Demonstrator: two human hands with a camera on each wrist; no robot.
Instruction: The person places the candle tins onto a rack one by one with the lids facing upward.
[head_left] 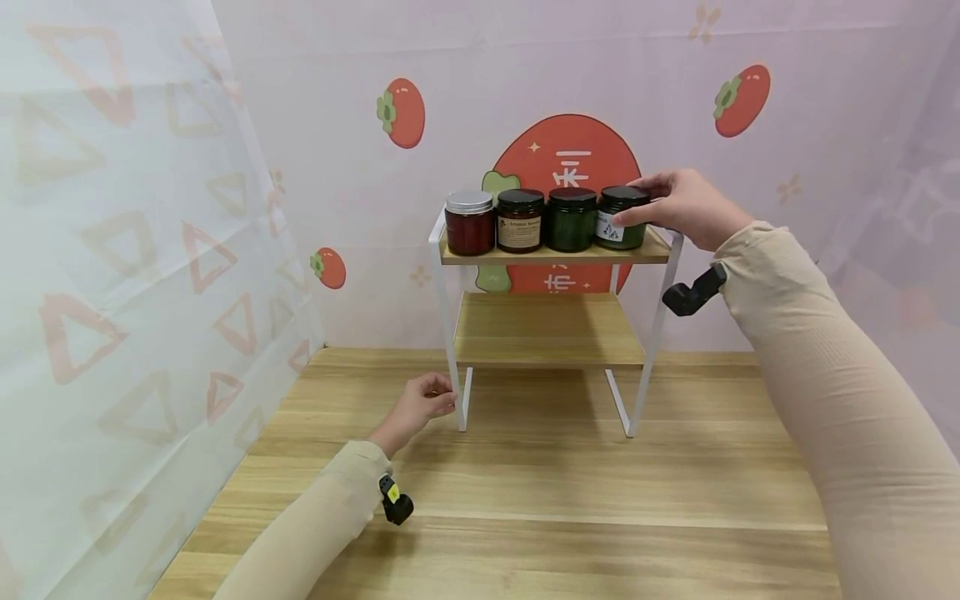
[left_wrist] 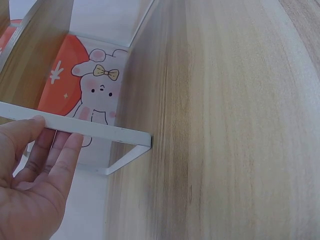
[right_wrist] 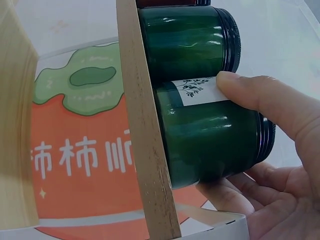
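Observation:
A two-tier rack (head_left: 551, 259) with wooden shelves and a white metal frame stands on the table. On its top shelf, my right hand (head_left: 686, 204) grips the rightmost jar, a green glass jar (right_wrist: 210, 140) with a black lid and white leaf-print label, thumb on the label and fingers round the far side. Left of it, in a row, are another green jar (head_left: 572, 223), a dark red jar (head_left: 520, 235) with a tan label, and a red jar (head_left: 469, 233) with a silver lid. My left hand (head_left: 418, 407) pinches the rack's white front left leg (left_wrist: 95, 128) low down.
The lower shelf (head_left: 551, 329) sits under the jars, between the side frames. Behind the rack hangs a pale cloth (head_left: 360, 200) printed with persimmons; another printed cloth (head_left: 150, 250) borders the left side. The wooden table (head_left: 570, 492) stretches out in front.

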